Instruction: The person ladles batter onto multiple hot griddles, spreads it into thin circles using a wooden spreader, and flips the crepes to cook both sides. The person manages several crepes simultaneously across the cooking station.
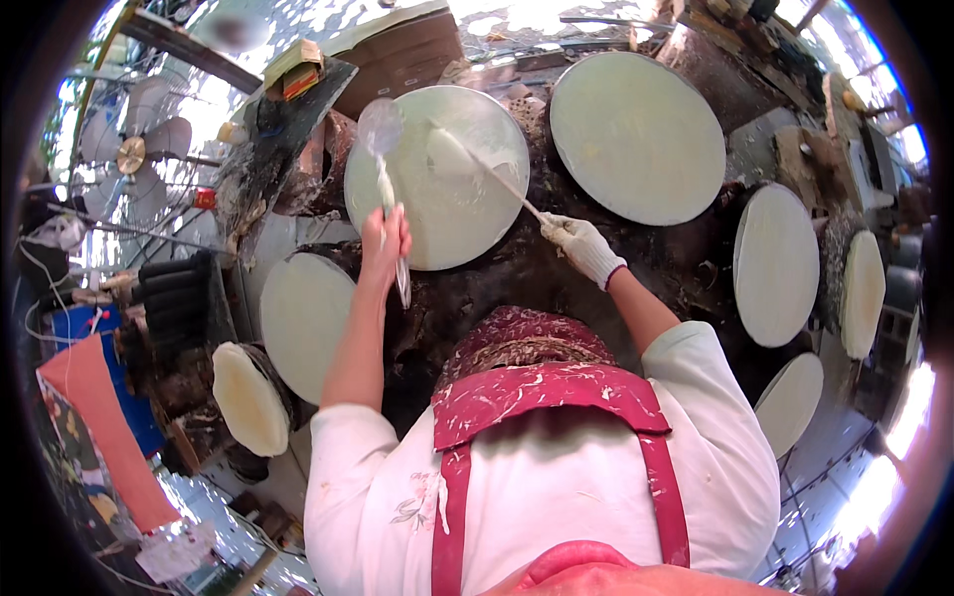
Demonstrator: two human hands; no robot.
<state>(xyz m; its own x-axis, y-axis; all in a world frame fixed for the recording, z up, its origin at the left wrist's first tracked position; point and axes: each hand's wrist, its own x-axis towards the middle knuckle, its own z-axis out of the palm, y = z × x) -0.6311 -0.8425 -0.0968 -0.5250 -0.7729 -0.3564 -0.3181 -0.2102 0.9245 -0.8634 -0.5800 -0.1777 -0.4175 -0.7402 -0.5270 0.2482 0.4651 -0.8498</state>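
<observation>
My bare left hand (385, 242) grips the metal handle of a ladle (381, 128), whose batter-smeared bowl is over the left part of a round griddle (455, 242). Pale wet batter coats this griddle, thicker and uneven near its middle. My right hand (583, 242), in a white knitted glove, is closed on a thin stick-like spreader (505, 184). The spreader reaches up and left across the batter; its far end is pale and hard to tell from the coating. Right of it lies a second round griddle (637, 141), covered with a smooth pale layer.
More pale-coated rounds stand at left (307, 328) and right (776, 264). A crisp-edged sheet (250, 398) tops a stand at lower left. A fan (131, 155), cardboard box (406, 52), soot-dark board (298, 134) and stacked dark cylinders (175, 298) surround the workplace.
</observation>
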